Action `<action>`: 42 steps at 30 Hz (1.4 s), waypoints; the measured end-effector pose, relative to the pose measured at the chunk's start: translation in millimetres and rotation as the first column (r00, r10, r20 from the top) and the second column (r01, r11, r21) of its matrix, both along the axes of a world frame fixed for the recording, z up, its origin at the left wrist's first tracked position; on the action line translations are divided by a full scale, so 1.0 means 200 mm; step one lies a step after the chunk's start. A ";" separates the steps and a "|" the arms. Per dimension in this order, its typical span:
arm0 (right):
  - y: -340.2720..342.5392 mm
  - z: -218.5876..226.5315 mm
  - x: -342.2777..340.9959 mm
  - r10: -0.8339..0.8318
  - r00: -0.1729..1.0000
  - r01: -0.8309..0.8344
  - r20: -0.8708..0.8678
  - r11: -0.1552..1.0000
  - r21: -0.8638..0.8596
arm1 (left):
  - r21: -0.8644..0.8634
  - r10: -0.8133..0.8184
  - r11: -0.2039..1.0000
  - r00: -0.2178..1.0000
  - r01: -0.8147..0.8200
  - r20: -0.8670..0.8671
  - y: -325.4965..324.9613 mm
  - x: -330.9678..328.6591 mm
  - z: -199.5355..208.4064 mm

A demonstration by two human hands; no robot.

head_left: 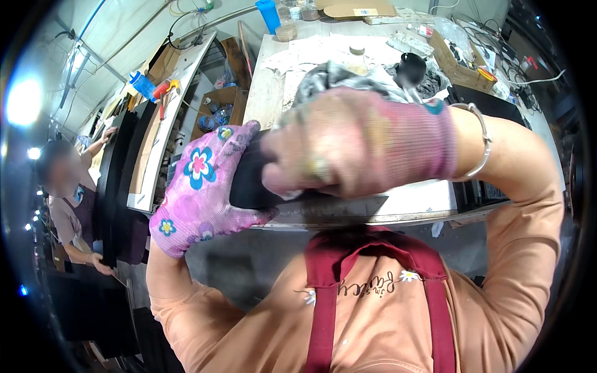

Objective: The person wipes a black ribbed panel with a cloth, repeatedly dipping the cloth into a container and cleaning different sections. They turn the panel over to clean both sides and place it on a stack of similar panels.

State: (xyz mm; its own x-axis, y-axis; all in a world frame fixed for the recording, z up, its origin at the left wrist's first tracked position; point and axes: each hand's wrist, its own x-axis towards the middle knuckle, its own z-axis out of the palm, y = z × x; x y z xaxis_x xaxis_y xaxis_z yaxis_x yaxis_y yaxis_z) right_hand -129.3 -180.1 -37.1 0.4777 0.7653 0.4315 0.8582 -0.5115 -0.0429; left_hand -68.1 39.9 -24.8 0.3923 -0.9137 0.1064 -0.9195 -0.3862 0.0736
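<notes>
My left hand, in a pink glove with flower prints, grips the left end of a flat black piece above the near edge of the table. My right hand, in a stained pink glove, is over the same piece. Its fingers are curled and smeared by motion. A bit of white shows under them, too little to name. Much of the black piece is hidden by my right hand. Just beyond that hand lies a crumpled grey cloth.
The white worktable holds a blue cup, a bottle, a black round-topped object and a cardboard box of odds and ends. At left, another person handles tall black panels beside a second bench.
</notes>
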 end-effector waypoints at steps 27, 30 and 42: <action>-0.14 0.03 -0.02 -0.244 0.967 0.250 -0.073 0.965 0.076 | -0.062 0.029 0.998 0.997 -0.033 -0.071 -0.06 0.24 -0.05; -0.55 0.00 -0.25 -0.535 0.843 0.538 -0.059 0.842 0.044 | -0.045 0.052 0.998 0.999 -0.053 -0.013 -0.05 0.23 -0.04; -0.57 -0.74 -0.39 -0.693 0.706 0.397 -0.146 0.217 0.892 | 0.143 0.032 0.989 0.999 -0.036 0.027 -0.49 0.03 0.05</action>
